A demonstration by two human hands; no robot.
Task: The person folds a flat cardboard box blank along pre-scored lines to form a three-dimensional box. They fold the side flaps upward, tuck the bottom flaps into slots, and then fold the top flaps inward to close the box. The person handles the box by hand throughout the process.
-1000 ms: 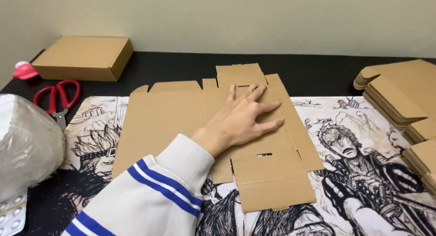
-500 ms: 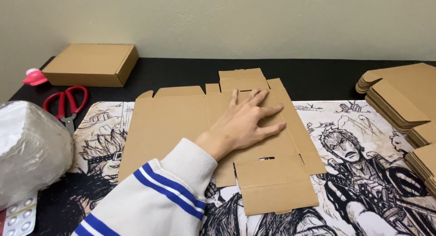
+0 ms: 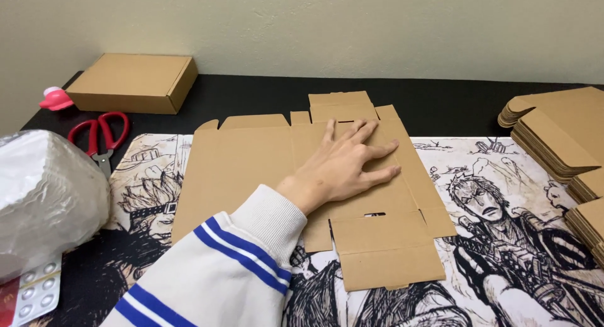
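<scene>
Table: a black table top (image 3: 264, 94) runs back to a pale wall; its left edge shows by the red scissors, its far edge meets the wall.
Mat: a black-and-white comic-art desk mat (image 3: 503, 176) covers the near part, its far border straight and parallel to the wall.
Flat blank: an unfolded die-cut cardboard box blank (image 3: 245, 169) lies flat on the mat, centre of view, tabs toward the wall and a slotted flap toward the person.
Change: against the earlier pictures the blank sits in the same spot on the mat and the palm is still pressed on it; only the view has shifted slightly. Judged from this, the sheet is being held flat, no panel yet raised.
Left hand: the left hand (image 3: 343, 166), fingers spread and flat, presses the blank's right-centre panel; it grips nothing.
Right hand: out of view.
Stacks: piles of flat cardboard blanks (image 3: 553, 132) crowd the right edge, close to the sheet's right flap.
Finished box: a closed cardboard box (image 3: 132, 81) stands far left, well apart.
Left clutter: a white plastic-wrapped bundle (image 3: 44, 195), red scissors (image 3: 97, 135), a blister pack (image 3: 38, 292).
Open room: bare black strip behind the tabs; bare mat in front of the near flap.
</scene>
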